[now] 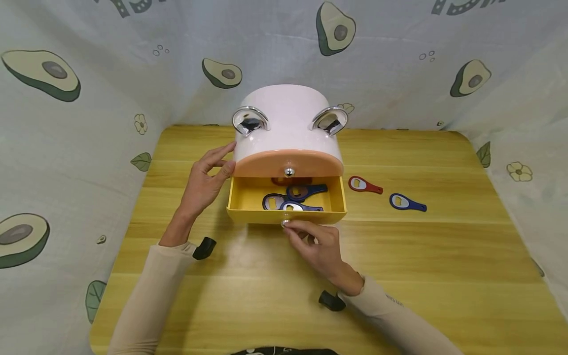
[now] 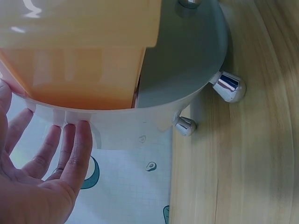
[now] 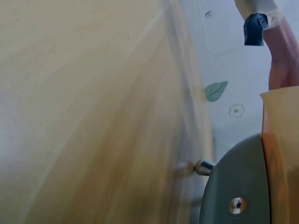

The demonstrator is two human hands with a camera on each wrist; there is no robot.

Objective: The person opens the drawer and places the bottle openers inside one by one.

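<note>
A white storage box with an orange upper front stands on the table. Its yellow drawer is pulled out below. Inside lie a red bottle opener and several blue ones, among them a blue bottle opener. My right hand pinches the drawer's small silver knob between thumb and fingertips. My left hand touches the box's left side. In the left wrist view, the fingers of that hand extend against the white wall, under the drawer's level.
Right of the box, a red bottle opener and a blue bottle opener lie on the wooden table. Behind hangs an avocado-print cloth. The box stands on silver feet.
</note>
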